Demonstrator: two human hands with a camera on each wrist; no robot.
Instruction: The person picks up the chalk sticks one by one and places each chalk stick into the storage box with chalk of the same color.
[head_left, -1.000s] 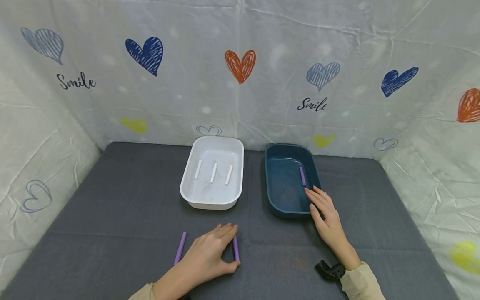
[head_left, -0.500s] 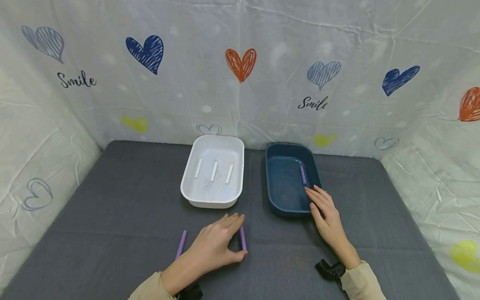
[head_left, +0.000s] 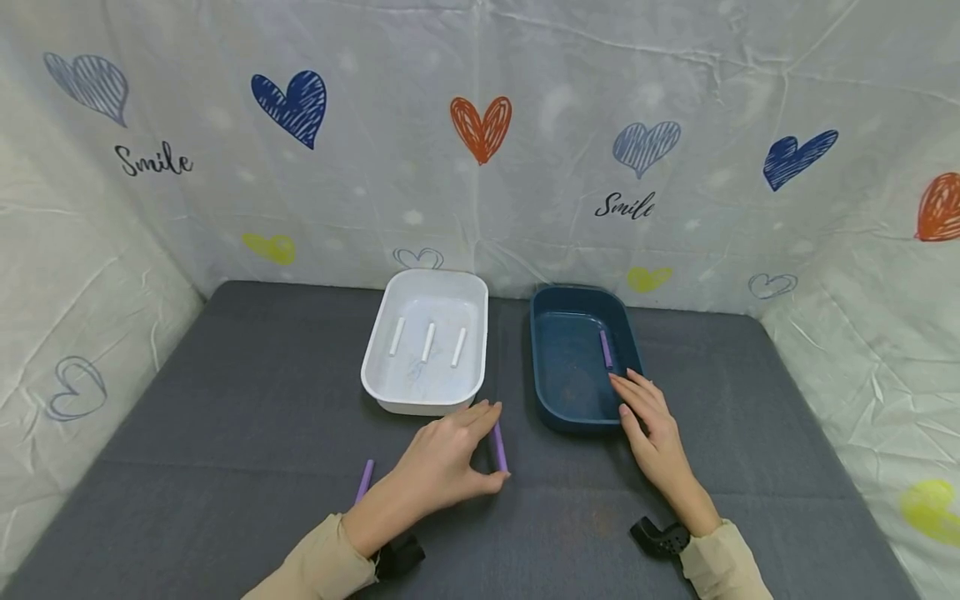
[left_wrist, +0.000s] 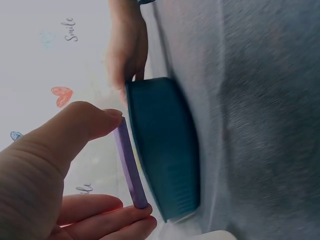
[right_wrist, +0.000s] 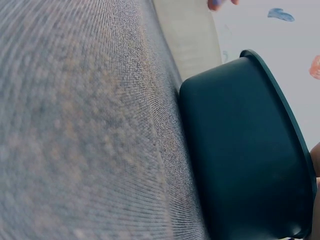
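purple sticks [head_left: 499, 450] | white sticks [head_left: 428, 342] | white tray [head_left: 423, 409] | teal tray [head_left: 576, 426] | grey tablecloth [head_left: 225, 417] | white backdrop [head_left: 540, 50]: blue, orange, yellow hearts [head_left: 481, 130]

From up at the head, one camera faces forward and down over the grey table [head_left: 225, 400] and hearted cloth [head_left: 375, 200]. The left-wrist camera peers, sideways, close past the left hand [head_left: 446, 462]; the right-wrist one, tipped the other way, skims low along the tabletop. All three share the blue bin [right_wrist: 240, 140].
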